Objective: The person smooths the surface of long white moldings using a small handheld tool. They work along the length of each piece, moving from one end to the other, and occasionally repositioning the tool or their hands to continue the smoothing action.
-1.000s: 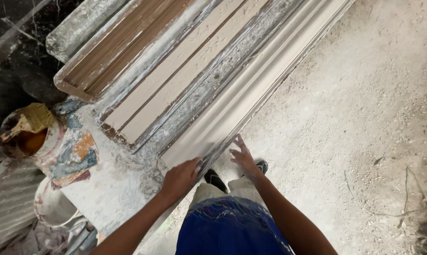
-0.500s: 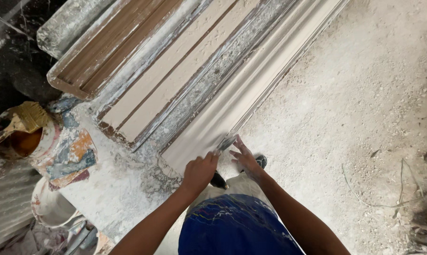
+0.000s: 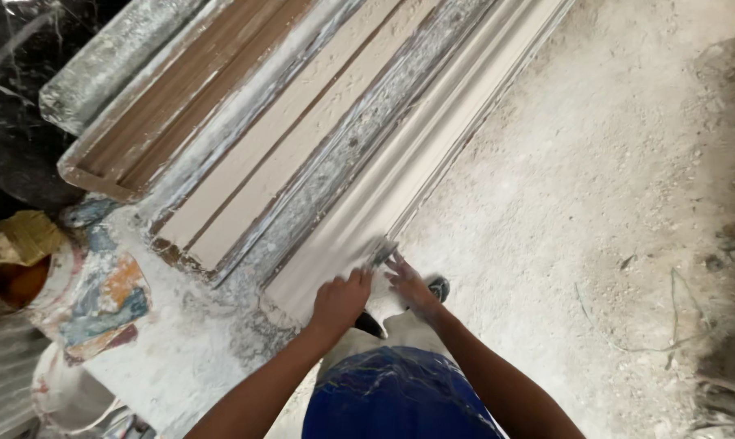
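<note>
A long white plaster moulding (image 3: 432, 154) lies on the bench, running from the near edge up to the top right. My left hand (image 3: 340, 301) is curled on its near end and seems to grip the lower end of a small metal scraper (image 3: 381, 252). The blade rests on the moulding's right edge. My right hand (image 3: 408, 283) is just right of it, fingers spread, its fingertips at the blade. Below the hands are my blue clothing (image 3: 396, 398) and a dark shoe (image 3: 439, 286).
Two more brown and beige moulding forms (image 3: 245, 162) lie parallel on the left, crusted with plaster. A paint-stained bucket (image 3: 82, 301) with a yellowish rag stands at the lower left. Dusty floor (image 3: 595, 211) with bits of wire and rubble spreads to the right.
My left hand has slid right along the moulding's near end toward my right hand, and the scraper now shows between them. The right hand has barely moved.
</note>
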